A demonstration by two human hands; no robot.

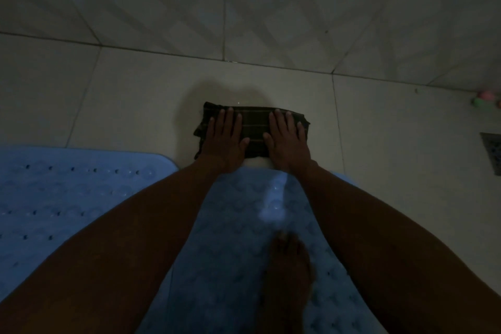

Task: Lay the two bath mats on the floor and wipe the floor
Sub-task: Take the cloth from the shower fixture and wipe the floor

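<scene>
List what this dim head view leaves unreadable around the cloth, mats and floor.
- Dark cloth: both hands, left hand and right hand, cover much of it.
- Blue bath mats: forearms cover where they meet; frame edges crop them.
- Floor drain: cropped by the right edge.
- Pink and green things: too small and blurred.

No readable text, labels or numbers anywhere.

Two light-blue rubber bath mats (67,192) with suction-cup dimples lie flat on the pale tiled floor (122,106); a dark folded striped cloth (256,127) rests just beyond them.
</scene>
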